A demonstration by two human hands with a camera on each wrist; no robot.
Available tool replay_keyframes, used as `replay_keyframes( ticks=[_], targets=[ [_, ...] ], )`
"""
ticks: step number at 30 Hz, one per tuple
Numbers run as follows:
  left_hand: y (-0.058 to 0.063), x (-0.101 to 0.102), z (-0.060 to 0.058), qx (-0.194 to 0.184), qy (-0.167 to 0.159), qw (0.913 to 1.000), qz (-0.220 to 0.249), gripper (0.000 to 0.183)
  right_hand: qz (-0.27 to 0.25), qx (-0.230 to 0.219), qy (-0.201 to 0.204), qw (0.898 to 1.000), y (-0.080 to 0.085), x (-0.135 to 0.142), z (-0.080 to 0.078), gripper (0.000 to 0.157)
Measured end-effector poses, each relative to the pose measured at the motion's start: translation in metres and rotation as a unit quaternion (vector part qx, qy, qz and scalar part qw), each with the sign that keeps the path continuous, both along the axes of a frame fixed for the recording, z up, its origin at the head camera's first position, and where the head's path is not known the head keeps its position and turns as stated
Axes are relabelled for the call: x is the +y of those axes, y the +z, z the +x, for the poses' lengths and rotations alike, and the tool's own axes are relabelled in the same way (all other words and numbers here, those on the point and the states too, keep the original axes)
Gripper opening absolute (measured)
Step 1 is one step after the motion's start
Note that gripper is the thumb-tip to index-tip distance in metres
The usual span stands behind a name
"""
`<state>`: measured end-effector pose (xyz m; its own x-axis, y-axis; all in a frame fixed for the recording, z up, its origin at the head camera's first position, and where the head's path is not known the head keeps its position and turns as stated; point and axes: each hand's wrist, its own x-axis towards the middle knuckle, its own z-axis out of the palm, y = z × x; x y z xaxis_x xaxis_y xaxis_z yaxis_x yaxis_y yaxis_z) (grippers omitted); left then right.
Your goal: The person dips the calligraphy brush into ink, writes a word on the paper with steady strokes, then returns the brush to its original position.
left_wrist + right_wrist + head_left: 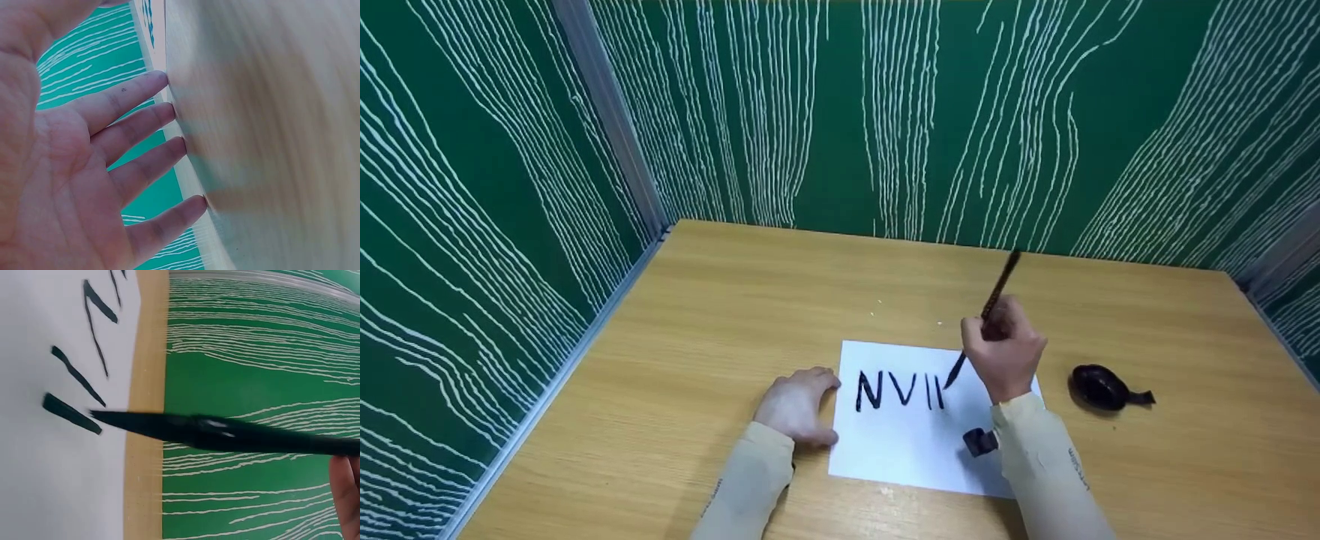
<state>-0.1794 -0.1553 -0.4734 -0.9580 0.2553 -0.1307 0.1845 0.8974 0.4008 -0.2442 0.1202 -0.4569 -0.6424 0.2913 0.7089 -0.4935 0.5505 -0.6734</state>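
Observation:
A white sheet of paper [900,457] on the wooden table bears black strokes that look like "NVII". My right hand [1006,352] grips a dark paintbrush [999,289] over the sheet, its handle slanting up and away. In the right wrist view the black bristles [140,424] point at the last strokes; whether the tip touches the paper I cannot tell. At the sheet's left edge rests my left hand [797,407], thumb and fingers spread. Its fairly straight fingertips [175,147] meet the tabletop in the left wrist view, and it holds nothing.
To the right of the paper lies a small glossy black dish with a short handle [1100,388]. Green walls with white wavy lines [840,112] enclose the table [720,300] at the back and sides. A few tiny white specks lie behind the sheet.

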Motion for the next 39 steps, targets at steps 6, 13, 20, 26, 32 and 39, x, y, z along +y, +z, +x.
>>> replay_keyframes(
  ticks=[6, 13, 20, 26, 32, 39],
  targets=[
    [-0.001, -0.001, -0.001, 0.001, -0.002, 1.0, 0.002, 0.077, -0.015, -0.006, -0.01, 1.0, -0.001, 0.001, -0.002, 0.007],
    [-0.001, -0.001, -0.001, 0.008, -0.01, 0.9999, 0.007, 0.076, -0.01, -0.008, -0.004, 1.0, -0.007, 0.002, -0.006, 0.007],
    [-0.001, -0.001, 0.0, 0.012, -0.013, 0.9998, 0.007, 0.076, 0.004, -0.007, -0.007, 1.0, -0.011, 0.002, -0.008, 0.007],
    [-0.002, -0.001, 0.0, 0.012, -0.011, 0.9999, 0.0, 0.077, 0.016, -0.025, -0.016, 0.999, -0.012, 0.003, -0.008, 0.009],
    [-0.002, -0.002, 0.0, 0.009, -0.014, 0.9999, 0.003, 0.077, 0.023, -0.024, -0.019, 0.999, -0.014, 0.004, -0.009, 0.008],
    [-0.002, -0.002, 0.0, 0.01, -0.016, 0.9998, 0.0, 0.077, 0.022, -0.033, -0.021, 0.999, -0.013, 0.004, -0.009, 0.009]
  ],
)
